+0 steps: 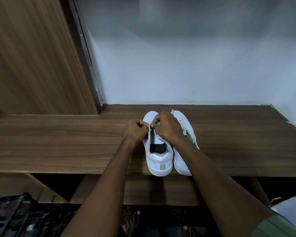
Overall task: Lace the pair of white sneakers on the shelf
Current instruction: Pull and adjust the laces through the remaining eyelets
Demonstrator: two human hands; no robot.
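**Both hands at the left sneaker's lace area**

I see two white sneakers side by side on the shelf [58, 142], heels toward me and sitting right at the front edge, toes toward the wall [178, 65]. They touch or nearly touch along their inner sides.

Left sneaker [158, 159]: opening visible, dark insole inside, grey tab on the heel. Its upper is pulled open near the tongue.

Right sneaker [181, 161]: mostly hidden under my right forearm. Toe shows past the hand, and a loose lace [194, 137] trails down its outer side.

Left hand [135, 130]: fingers curled in, thumb and forefinger pinching the left edge of the left sneaker's upper at the eyelet row.

Right hand [167, 125]: fingers curled, fingertips meeting the left hand's right over the tongue area. It's pinching something small there; looks like a lace end or the upper's edge, can't tell which from here. The hand covers the front of the left sneaker's throat and part of the right sneaker.

Both hands touch or nearly touch at the pinch point.

Around it: wood panel [32, 57] on the left, a lower shelf board [161, 190] under the main one, a dark wire rack [15, 216] at bottom left, bare toes [132, 221] on the floor below.
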